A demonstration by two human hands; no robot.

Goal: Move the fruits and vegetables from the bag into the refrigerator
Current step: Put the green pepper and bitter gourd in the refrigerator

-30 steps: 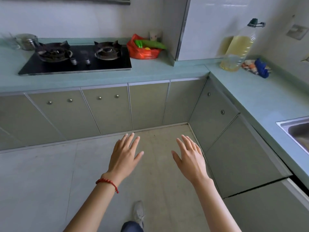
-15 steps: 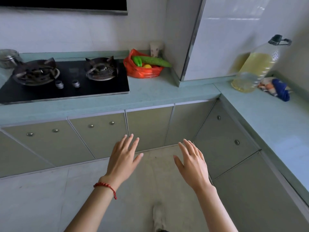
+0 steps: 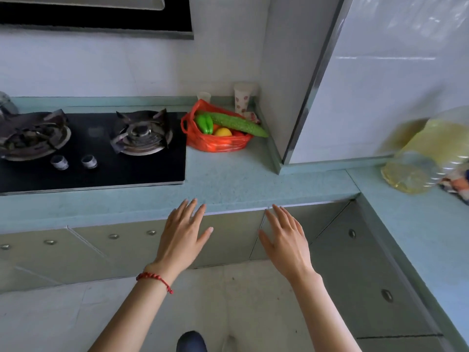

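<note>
Head view | bag (image 3: 218,144) beyond both hands | fingers (image 3: 189,209) straight, holding nothing

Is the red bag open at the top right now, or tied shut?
Open. The red bag gapes on the counter, handles loose, showing a cucumber, green pepper and a yellow fruit inside.

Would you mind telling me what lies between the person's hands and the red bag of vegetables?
In the head view, only bare counter lies between the left hand, the right hand and the red bag.
</note>
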